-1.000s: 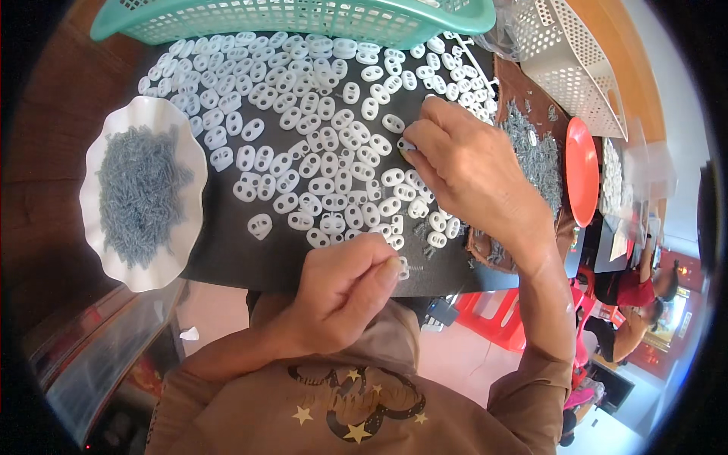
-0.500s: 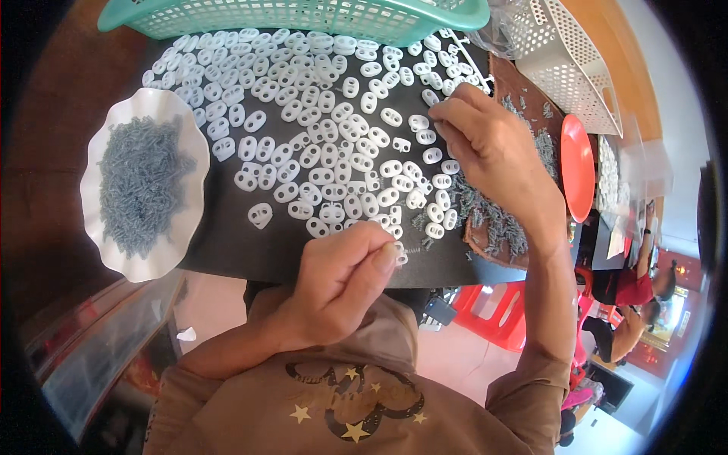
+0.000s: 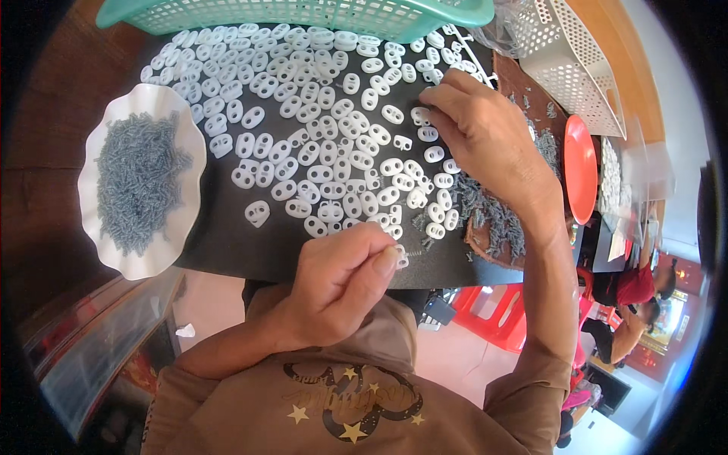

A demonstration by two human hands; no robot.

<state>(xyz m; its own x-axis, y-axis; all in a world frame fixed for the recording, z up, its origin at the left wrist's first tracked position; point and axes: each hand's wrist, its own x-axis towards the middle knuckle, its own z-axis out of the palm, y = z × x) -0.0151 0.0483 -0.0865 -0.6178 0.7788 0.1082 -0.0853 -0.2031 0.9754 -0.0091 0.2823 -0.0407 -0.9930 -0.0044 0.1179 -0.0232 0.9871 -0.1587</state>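
My left hand [image 3: 341, 274] pinches a white clip [image 3: 401, 260] with spring [image 3: 414, 253]. My right hand [image 3: 491, 140], grip unclear, seemingly selects an oval piece [image 3: 419, 116]; next calls for careful alignment.

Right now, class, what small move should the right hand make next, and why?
The right hand should probably close on the loose white piece beside its thumb. That piece is within easy reach, though contact is hard to tell, while the left hand pinches another, the holed piece, with a thin spring jutting out, its far end uncovered.
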